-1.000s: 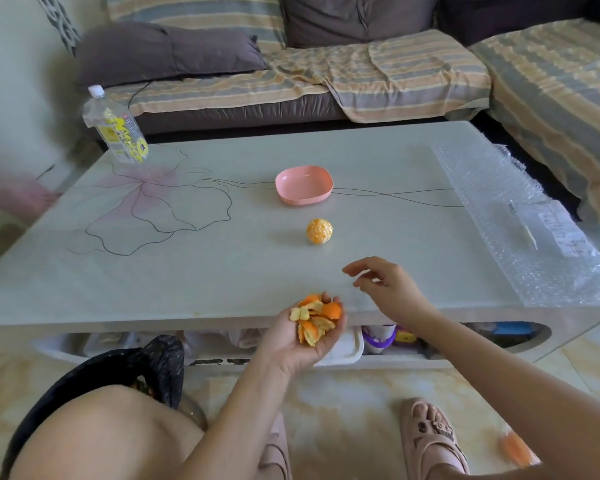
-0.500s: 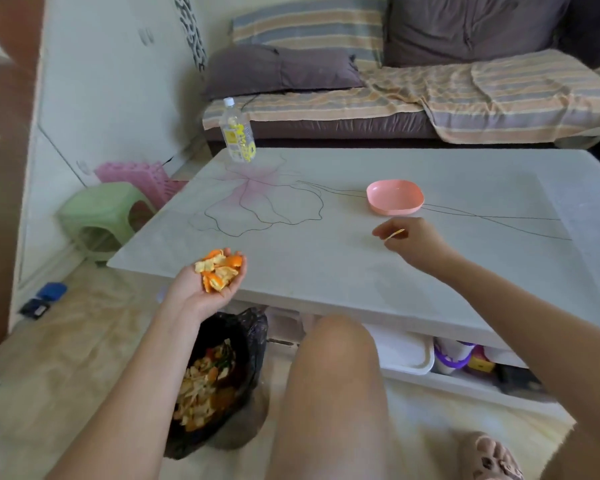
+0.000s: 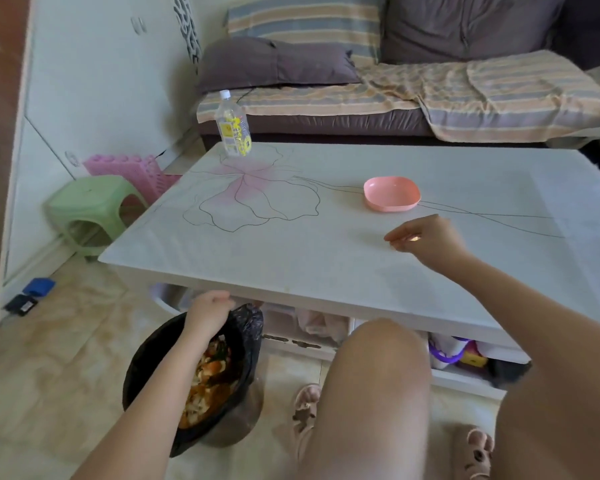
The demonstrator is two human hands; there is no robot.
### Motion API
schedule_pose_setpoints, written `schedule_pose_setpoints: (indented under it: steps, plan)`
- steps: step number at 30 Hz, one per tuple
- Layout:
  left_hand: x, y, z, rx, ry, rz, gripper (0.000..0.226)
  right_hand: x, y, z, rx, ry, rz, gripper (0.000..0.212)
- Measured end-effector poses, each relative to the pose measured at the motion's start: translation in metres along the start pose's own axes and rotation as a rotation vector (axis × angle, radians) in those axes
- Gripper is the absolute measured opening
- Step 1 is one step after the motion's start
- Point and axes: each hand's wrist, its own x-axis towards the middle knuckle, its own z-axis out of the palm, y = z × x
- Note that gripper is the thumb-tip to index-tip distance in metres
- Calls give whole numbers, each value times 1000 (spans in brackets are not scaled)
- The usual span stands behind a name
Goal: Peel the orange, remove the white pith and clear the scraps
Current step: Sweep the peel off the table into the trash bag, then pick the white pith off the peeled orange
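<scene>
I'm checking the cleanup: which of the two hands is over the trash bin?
The left hand, down at the rim of the black-lined bin on the floor. The right hand is over the table, near the pink dish.

White table top (image 3: 291, 258): smooth, low sheen, printed flower line-art. Pink shallow bowl (image 3: 391, 195): plastic, satin finish. Clear bottle with yellow label (image 3: 232, 129): glossy plastic. Black bin liner (image 3: 142, 375): thin crinkled plastic film, shiny on the creases. Green stool (image 3: 87, 202): moulded plastic, matt. Striped sofa cover (image 3: 482, 88): woven cloth, rumpled. Grey cushion (image 3: 274, 64): matt cloth. Beige floor tiles (image 3: 66, 358): glossy, marbled. Small pale scrap (image 3: 413, 239) pinched in my right hand (image 3: 426, 240): possibly fibrous pith, too small to tell.
</scene>
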Motion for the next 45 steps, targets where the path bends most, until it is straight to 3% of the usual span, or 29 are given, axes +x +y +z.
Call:
schedule_pose_setpoints:
  steps: [5, 11, 17, 23, 27, 33, 37, 41, 43, 45]
  plan:
    - [-13, 76, 44, -9, -124, 286, 26, 2, 16, -23, 67, 179, 101, 21]
    - [-13, 148, 117, -66, -287, 438, 25, 10, 45, -41, 145, 282, 200, 25]
    - [11, 179, 183, 179, -430, 443, 56, 40, 69, -37, 157, 131, 319, 33]
    - [36, 183, 229, 305, -415, 478, 79, 70, 92, -27, 107, 20, 330, 36]
    - [45, 185, 252, 345, -436, 558, 75, 92, 108, -24, 91, 14, 332, 34]
    - [58, 188, 262, 395, -473, 661, 45, 125, 126, -23, 228, 80, 376, 33]
    - [68, 193, 256, 105, -521, 447, 42, 146, 124, -17, 103, 61, 263, 46]
    - [78, 201, 236, -552, -671, -25, 19, 163, 119, -7, 64, -14, 261, 54]
    - [81, 201, 228, -761, -750, -188, 38, 168, 117, -4, 104, -11, 325, 48]
    - [83, 200, 223, -903, -840, -247, 74, 171, 116, -2, 141, 6, 367, 42]
